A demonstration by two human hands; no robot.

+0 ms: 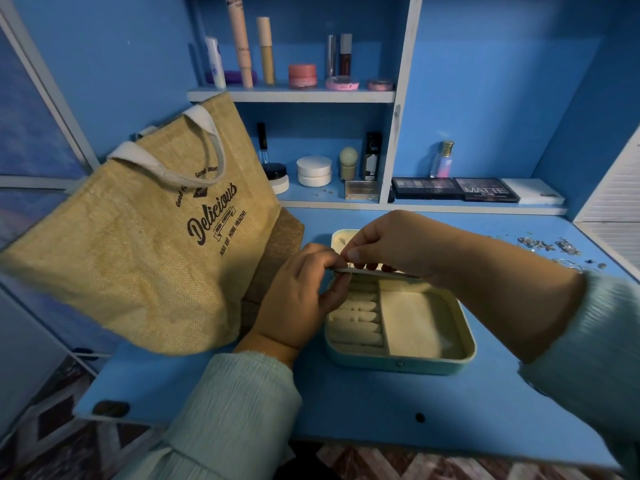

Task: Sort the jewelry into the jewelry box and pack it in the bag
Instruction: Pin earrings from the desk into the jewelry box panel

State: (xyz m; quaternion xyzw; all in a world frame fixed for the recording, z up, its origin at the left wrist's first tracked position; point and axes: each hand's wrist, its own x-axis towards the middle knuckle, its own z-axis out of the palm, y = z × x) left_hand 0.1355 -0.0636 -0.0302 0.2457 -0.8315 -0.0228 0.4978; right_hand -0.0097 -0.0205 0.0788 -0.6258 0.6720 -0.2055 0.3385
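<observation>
both hands at the far-left corner of the open jewelry box (398,358), left hand (298,303) and right hand (388,244) each pinching a tiny piece (341,271) there, likely to seat it, loose jewelry (550,247) waiting far right, bag (138,237) standing left.

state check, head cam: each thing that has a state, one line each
jewelry box: open, big compartment bare, ring rolls bare
box lid: up, mostly hidden behind the hands
left hand: pinching a small piece at the box's back edge
right hand: pinching there too
jute bag: upright, leaning, left of box
loose jewelry: on the desk, far right, unsorted
</observation>
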